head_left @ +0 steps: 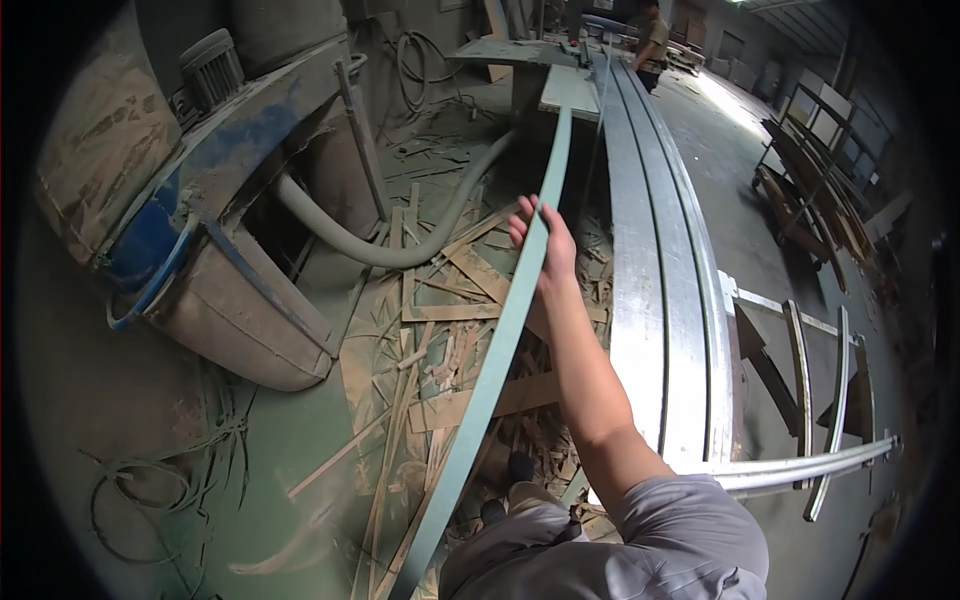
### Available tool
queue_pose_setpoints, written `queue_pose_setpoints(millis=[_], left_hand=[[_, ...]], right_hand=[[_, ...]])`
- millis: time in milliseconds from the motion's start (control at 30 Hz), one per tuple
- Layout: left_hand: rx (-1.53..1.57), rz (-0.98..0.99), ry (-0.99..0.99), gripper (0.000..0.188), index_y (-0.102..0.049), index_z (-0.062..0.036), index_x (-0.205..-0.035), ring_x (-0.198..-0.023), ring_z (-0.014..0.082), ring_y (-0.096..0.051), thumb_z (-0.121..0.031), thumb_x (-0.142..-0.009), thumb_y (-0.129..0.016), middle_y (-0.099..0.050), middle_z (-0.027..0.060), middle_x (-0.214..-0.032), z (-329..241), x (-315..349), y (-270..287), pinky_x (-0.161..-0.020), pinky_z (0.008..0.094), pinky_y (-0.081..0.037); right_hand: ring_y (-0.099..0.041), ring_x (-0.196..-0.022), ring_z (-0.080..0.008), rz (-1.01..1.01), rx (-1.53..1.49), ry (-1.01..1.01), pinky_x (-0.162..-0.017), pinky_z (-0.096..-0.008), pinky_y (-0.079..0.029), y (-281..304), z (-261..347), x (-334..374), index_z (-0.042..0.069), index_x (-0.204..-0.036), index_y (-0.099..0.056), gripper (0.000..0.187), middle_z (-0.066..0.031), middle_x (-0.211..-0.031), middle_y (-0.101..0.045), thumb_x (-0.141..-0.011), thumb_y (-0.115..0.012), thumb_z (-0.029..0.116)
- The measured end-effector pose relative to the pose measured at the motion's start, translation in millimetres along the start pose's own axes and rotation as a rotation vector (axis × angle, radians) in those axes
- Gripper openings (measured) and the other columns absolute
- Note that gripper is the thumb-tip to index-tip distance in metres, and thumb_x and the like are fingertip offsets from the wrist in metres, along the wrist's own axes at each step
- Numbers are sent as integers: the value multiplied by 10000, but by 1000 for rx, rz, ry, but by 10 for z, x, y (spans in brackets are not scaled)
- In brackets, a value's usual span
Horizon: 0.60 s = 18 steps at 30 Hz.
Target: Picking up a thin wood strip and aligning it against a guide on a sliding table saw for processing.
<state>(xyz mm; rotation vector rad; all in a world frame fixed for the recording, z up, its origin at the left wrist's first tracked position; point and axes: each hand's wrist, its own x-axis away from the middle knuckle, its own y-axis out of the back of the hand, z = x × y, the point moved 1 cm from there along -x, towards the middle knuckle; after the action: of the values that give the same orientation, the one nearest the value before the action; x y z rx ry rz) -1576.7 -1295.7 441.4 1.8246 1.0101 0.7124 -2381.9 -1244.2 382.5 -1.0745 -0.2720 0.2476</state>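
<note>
A long, narrow pale-green strip of board [490,375] runs from the lower edge up to the far machine table. My right hand [548,240] holds it partway along, from beneath. The fingers curl up on its left side and the thumb lies on its right. At its far end the strip meets a pale board [570,90] on the table [510,50]. Its near end passes out of the picture at the bottom. My left hand does not show.
A metal sliding table [650,270] extends along the right, with a support frame [800,480] beside it. Wood offcuts [470,280] litter the floor. At left stand a dust collector [240,300] and its hose [400,255]. A co-worker [652,45] stands at the back, and a loaded cart [810,200] far right.
</note>
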Motion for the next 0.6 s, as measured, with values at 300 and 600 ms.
queue_pose_setpoints(millis=[300,600], left_hand=[[230,388,76,222,-564,-39,-909,-832,224,-495,-260,-886,-584,-537,86,-850,880,-1261,-522,-775,360,-439],[-332,588,-609,302,-601,12,-959,-953,413,-557,-274,-865,-621,-573,280,-1036,265,-2760,-892,-803,460,-441]], right_hand=[[-587,-728,-221,356,8,246,-672,-328,-537,-1565,1481,800,21,-1089,-534,258,-99,-936,-603,-921,-533,216],[-554,-686,-207,232,345,802,-603,-318,-507,-1455,3265,3147,107,-1018,-540,173,-64,-828,-539,-930,-572,253]])
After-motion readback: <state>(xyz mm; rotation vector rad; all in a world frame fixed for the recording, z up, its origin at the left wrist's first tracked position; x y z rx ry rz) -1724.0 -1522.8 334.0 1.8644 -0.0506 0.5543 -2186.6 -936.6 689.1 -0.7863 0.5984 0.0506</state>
